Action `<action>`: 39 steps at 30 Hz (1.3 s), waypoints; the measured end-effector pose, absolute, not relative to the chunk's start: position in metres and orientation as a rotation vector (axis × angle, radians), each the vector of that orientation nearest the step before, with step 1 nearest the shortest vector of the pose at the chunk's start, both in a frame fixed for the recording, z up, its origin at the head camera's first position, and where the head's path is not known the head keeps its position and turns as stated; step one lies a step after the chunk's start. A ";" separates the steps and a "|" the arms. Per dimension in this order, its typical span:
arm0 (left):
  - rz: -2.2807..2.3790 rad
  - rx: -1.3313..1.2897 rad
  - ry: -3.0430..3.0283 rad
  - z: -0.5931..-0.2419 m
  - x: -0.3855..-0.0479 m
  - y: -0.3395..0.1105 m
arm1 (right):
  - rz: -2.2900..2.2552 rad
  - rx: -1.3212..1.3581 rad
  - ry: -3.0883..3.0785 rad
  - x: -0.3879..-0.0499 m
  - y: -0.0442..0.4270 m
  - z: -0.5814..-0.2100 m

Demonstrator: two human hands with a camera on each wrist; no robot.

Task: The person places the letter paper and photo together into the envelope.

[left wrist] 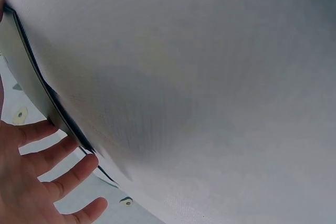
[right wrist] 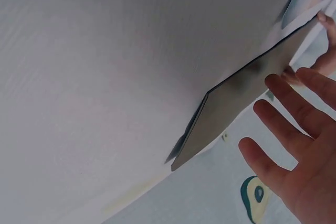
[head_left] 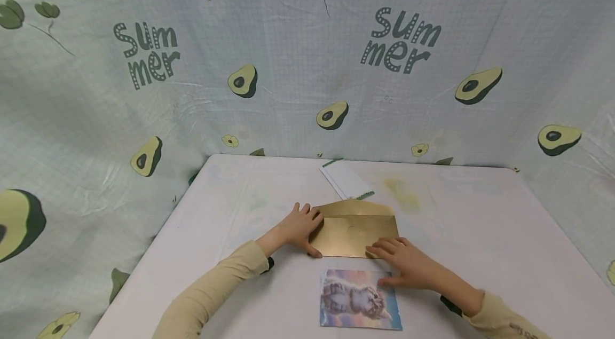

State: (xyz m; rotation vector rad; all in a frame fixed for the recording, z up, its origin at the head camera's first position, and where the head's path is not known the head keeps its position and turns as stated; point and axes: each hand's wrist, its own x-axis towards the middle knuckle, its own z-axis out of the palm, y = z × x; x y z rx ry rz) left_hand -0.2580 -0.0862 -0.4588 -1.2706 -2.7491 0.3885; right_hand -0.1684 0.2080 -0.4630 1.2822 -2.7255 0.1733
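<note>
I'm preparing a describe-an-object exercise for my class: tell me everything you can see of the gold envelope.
The gold envelope is a wide rectangle with a smooth, slightly shiny, paper-like surface. Its pointed flap is open, spread away from the person. It lies lengthwise across the white table, between the kitten picture and a green-edged white card. The left hand touches its left edge; the right hand's fingertips are at its near right corner, contact unclear.

A white card (head_left: 347,179) with green edging lies on the pale table (head_left: 471,216) just beyond the grip, a faint yellow stain (head_left: 403,195) to its right. Farther beyond, and to either side of the grip, hangs a light cloth (head_left: 288,24) printed with avocados (head_left: 332,116), flowers (head_left: 420,150) and the word "summer" (head_left: 401,40).
</note>
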 end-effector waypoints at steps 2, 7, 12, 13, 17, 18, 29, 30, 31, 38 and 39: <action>0.391 -1.272 -2.755 -0.459 -0.259 -0.086 | 0.154 1.297 -2.708 -0.166 0.205 -0.463; 0.394 -1.272 -2.764 -0.460 -0.259 -0.086 | 0.087 1.336 -2.618 -0.162 0.200 -0.465; 0.421 -1.269 -2.724 -0.459 -0.258 -0.086 | 0.029 1.349 -2.564 -0.158 0.197 -0.466; 0.427 -1.268 -2.715 -0.459 -0.258 -0.086 | 0.025 1.350 -2.559 -0.157 0.196 -0.466; 0.438 -1.263 -2.694 -0.459 -0.258 -0.086 | 0.011 1.361 -2.535 -0.155 0.194 -0.466; 0.440 -1.263 -2.693 -0.459 -0.258 -0.086 | 0.009 1.365 -2.529 -0.154 0.194 -0.467; 0.422 -1.267 -2.701 -0.459 -0.257 -0.086 | 0.003 1.380 -2.494 -0.153 0.192 -0.472; 0.420 -1.268 -2.702 -0.459 -0.257 -0.086 | -0.004 1.382 -2.492 -0.153 0.192 -0.472; 0.419 -1.268 -2.701 -0.459 -0.257 -0.086 | -0.008 1.384 -2.493 -0.153 0.192 -0.472; 0.412 -1.267 -2.703 -0.458 -0.256 -0.086 | -0.016 1.390 -2.500 -0.151 0.189 -0.467; 0.412 -1.267 -2.704 -0.458 -0.256 -0.086 | -0.016 1.389 -2.501 -0.151 0.189 -0.467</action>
